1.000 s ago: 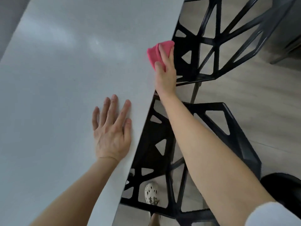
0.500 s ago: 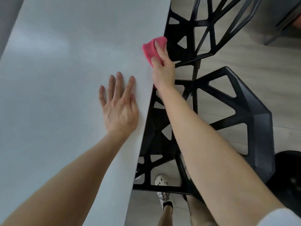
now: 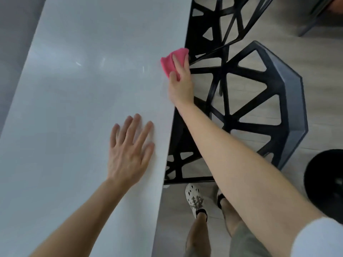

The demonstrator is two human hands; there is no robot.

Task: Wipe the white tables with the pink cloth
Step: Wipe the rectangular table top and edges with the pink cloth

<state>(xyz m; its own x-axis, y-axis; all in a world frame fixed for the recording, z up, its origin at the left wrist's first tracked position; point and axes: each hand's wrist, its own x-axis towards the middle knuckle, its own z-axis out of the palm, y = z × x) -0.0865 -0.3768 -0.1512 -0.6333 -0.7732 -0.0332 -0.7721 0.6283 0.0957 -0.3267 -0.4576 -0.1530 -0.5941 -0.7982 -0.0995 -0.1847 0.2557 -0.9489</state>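
Our right hand [image 3: 181,84] pressed the pink cloth [image 3: 169,62] flat at the worktop [image 3: 92,71] right edge, left hand [image 3: 128,158] splayed; we judged even, overlapping passes best.

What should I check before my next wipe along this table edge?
1. Grip: ok, right hand presses the pink cloth.
2. Contact: ok, cloth lies at the right edge of the white table.
3. Support: ok, left hand rests flat on the table.
4. Clearance: not ok, black chair sits right beside the cloth.
5. Dirt ahead: cannot tell.
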